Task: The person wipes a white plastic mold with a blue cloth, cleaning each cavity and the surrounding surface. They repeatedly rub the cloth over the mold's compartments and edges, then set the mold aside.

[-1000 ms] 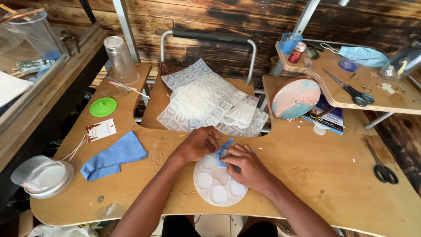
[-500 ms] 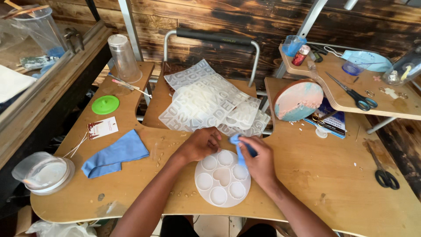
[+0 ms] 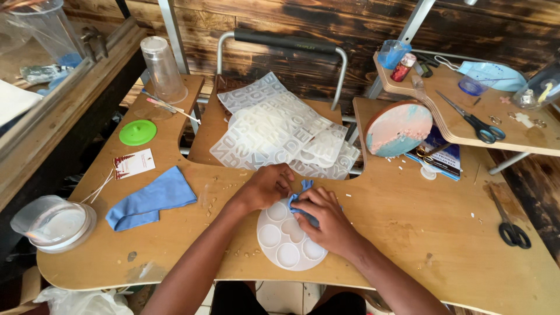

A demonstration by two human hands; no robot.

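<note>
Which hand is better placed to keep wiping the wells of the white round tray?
Probably the right hand: it presses the blue cloth onto the white tray. The left hand rests at the tray's upper edge, steadying.

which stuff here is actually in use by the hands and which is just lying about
In use:
- round white mould, under both hands
- small blue cloth, pinched by right hand
- left hand, on the mould's rim

Lying about:
- blue rag
- green lid
- letter moulds
- black scissors
- clear tub
</note>
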